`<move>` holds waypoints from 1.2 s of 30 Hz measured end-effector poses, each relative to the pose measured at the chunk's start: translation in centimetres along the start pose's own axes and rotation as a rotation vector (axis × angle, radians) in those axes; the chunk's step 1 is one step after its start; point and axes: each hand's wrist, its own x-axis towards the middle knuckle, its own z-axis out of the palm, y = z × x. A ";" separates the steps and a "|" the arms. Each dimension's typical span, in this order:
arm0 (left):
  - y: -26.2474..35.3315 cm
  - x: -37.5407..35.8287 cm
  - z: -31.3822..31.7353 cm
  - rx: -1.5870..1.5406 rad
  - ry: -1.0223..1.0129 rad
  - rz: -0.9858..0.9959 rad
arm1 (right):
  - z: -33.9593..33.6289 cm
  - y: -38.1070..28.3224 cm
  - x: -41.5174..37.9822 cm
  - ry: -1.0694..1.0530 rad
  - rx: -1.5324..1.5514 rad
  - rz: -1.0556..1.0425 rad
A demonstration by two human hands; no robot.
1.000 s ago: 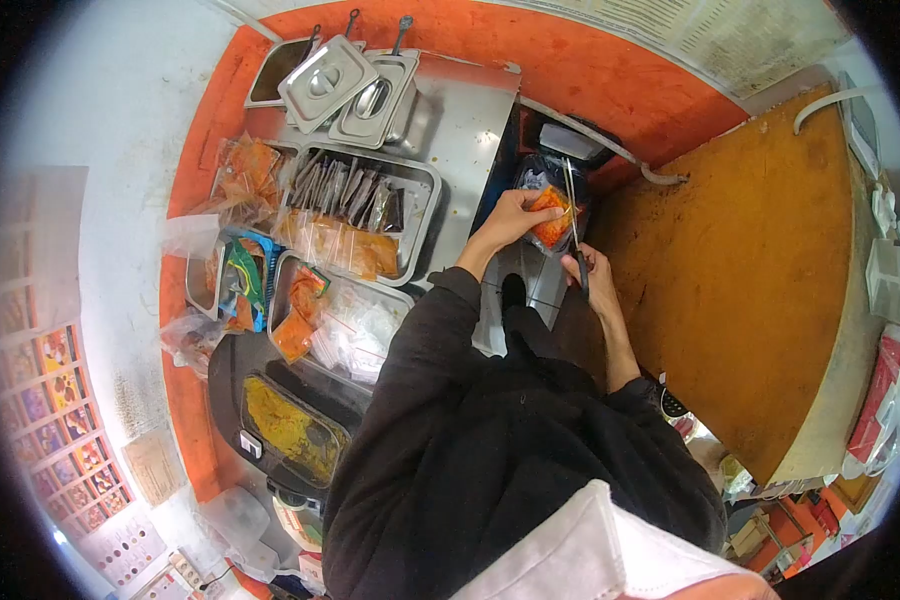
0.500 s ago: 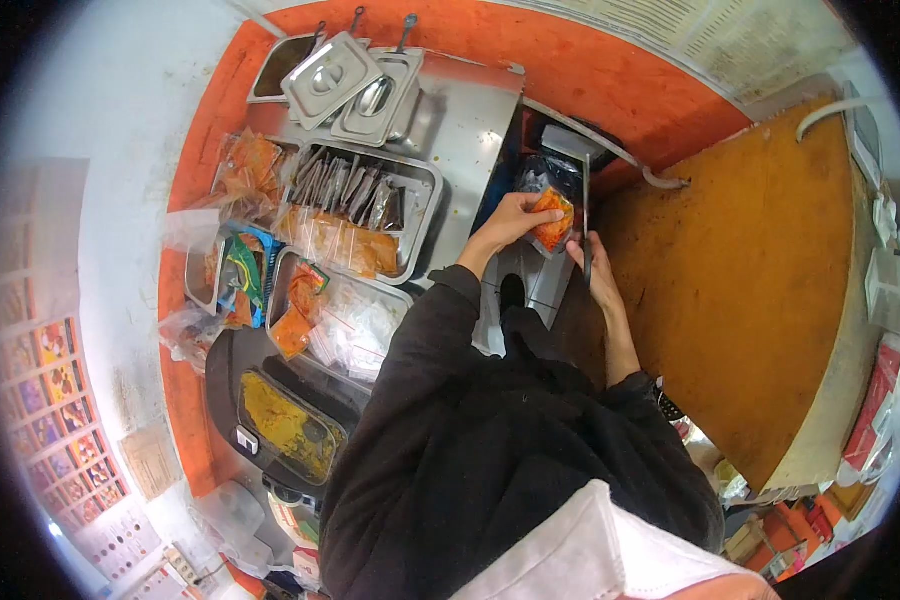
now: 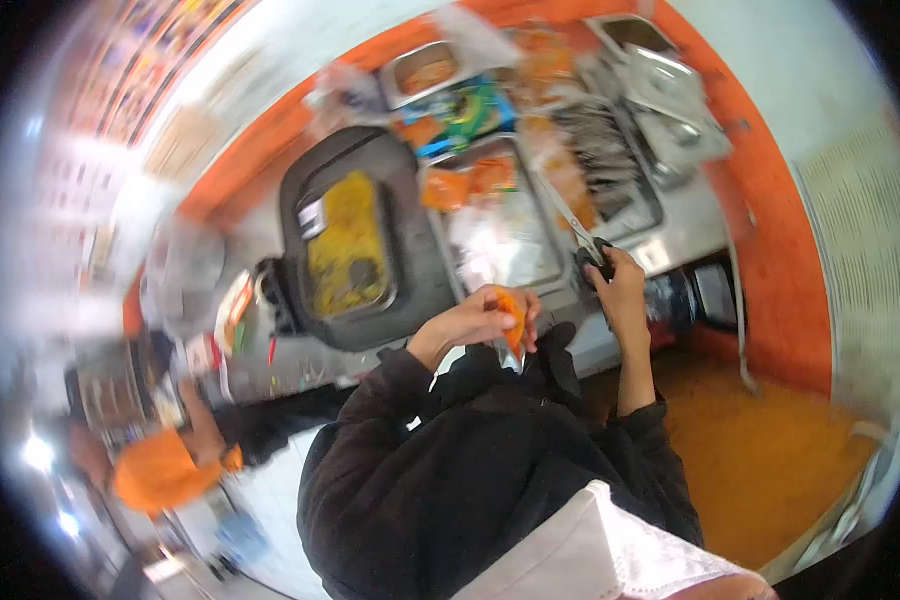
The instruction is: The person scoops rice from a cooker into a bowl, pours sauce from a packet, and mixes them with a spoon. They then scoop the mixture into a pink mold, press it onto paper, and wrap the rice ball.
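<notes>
My left hand (image 3: 467, 322) grips a small plastic packet of orange-red sauce (image 3: 514, 328), held low in front of my body. In my right hand (image 3: 622, 292) is a pair of scissors (image 3: 567, 210), its black handles in my fingers and its blades pointing up and left over the trays. Ahead of my hands a metal tray (image 3: 558, 272) holds clear plastic bags and orange packets. Beyond it a second metal tray (image 3: 654, 212) contains a row of dark sachets and brownish-orange packets. Motion blurs parts of the view.
Left of the trays, a black electric griddle (image 3: 410, 250) carries a pan of yellow-green food (image 3: 348, 245). Lidded steel containers (image 3: 670, 95) stand at the back right. An orange-brown board (image 3: 760, 470) lies at the lower right. Another person in orange (image 3: 160, 472) is at the far left.
My view has swung left toward the counter and griddle. The sauce packet and scissors were close together over the dark bin area; now they are apart, in front of the trays.
</notes>
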 end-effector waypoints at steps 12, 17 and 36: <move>-4.8 -35.9 10.4 -0.070 0.716 0.879 | 16.9 -29.4 -8.8 -0.364 0.163 -0.675; -11.2 -46.3 15.8 0.137 1.055 1.463 | 27.7 -39.5 -21.8 -1.260 0.177 -1.154; -20.4 -89.5 22.0 0.108 1.683 1.978 | 59.4 -56.4 -56.7 -1.579 -0.475 -1.528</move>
